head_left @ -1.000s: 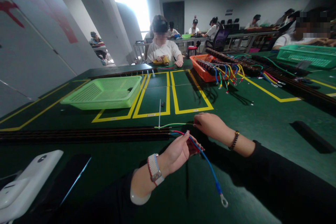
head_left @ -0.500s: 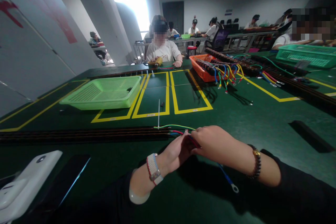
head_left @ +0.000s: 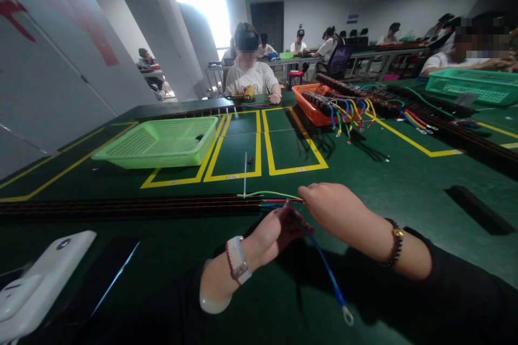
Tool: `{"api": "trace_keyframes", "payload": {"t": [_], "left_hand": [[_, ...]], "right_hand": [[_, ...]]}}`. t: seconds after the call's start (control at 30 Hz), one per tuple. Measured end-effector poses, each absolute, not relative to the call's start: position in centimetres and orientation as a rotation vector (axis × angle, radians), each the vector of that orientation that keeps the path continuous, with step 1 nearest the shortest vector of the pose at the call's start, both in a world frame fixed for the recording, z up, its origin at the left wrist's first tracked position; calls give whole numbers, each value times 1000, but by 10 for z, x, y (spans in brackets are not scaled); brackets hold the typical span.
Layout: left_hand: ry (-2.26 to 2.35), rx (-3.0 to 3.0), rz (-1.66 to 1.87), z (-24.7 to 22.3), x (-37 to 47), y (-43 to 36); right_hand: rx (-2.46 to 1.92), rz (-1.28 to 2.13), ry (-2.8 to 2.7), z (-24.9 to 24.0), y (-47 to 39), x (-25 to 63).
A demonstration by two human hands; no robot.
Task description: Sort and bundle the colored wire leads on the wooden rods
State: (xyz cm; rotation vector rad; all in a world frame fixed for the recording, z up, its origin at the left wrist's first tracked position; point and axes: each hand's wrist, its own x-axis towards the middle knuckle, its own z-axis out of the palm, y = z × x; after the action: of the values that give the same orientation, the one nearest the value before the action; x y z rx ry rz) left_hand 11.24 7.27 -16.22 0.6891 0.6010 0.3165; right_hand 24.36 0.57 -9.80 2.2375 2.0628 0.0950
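Observation:
My left hand (head_left: 279,229) is closed around a blue wire (head_left: 326,261), whose metal ring terminal (head_left: 347,316) hangs free toward me. Just above, my right hand (head_left: 329,199) pinches the other wires; its fingertips are on the red wire (head_left: 279,200) and the yellow-green wire (head_left: 275,193), though its hold is partly hidden. These wires come out of the end of a long dark strip (head_left: 162,207) lying on the table at left. A white cable tie (head_left: 245,172) stands upright at the strip's end.
A light green basket (head_left: 162,143) sits beyond the strip. An orange basket (head_left: 315,110) holds strips with coloured wires. At lower left lie a white device (head_left: 48,280) and a dark phone (head_left: 101,269). A black piece (head_left: 479,209) lies at right. A co-worker (head_left: 251,75) sits opposite.
My right hand has risen slightly and shifted away from my left hand. The blue wire now shows along most of its length, its ring terminal swung lower and nearer me.

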Motion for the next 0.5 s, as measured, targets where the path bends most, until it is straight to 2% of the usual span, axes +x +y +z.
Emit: {"api": "trace_keyframes", "payload": {"t": [0.5], "left_hand": [[653,781,331,-154,113,68]], "right_hand": [[2311,-164,1962,-119,25,257]]}}
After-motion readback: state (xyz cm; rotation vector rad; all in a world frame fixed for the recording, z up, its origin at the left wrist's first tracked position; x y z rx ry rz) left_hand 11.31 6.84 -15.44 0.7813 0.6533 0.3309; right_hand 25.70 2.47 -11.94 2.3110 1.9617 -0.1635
